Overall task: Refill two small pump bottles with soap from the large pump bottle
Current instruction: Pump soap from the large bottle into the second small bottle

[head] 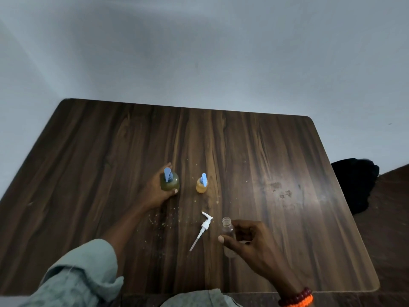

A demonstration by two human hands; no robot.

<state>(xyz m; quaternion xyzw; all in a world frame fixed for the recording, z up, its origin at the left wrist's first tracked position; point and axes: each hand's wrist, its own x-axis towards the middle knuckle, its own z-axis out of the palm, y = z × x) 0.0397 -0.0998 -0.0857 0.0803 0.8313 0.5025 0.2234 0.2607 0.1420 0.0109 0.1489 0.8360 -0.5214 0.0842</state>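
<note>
The left hand [158,189] is curled round the large clear pump bottle of greenish soap with a blue pump head [170,181], thumb on its near side and fingers behind it, the bottle standing upright on the dark wood-grain table [276,151]. The right hand [247,239] holds the small clear plastic bottle [228,229], uncapped and seemingly empty, its open neck tilted away and slightly left. The refill turns on this: the open mouth lies nearer the person and to the right of the large bottle, well apart from its spout, so bottle or spout must probably travel before any soap can pass. Between them, just left of the small bottle, the white pump head with its dip tube [202,229] lies flat, tube pointing towards the person. The small capped bottle of yellow-orange soap [201,185] stands upright near the large one's right.
</note>
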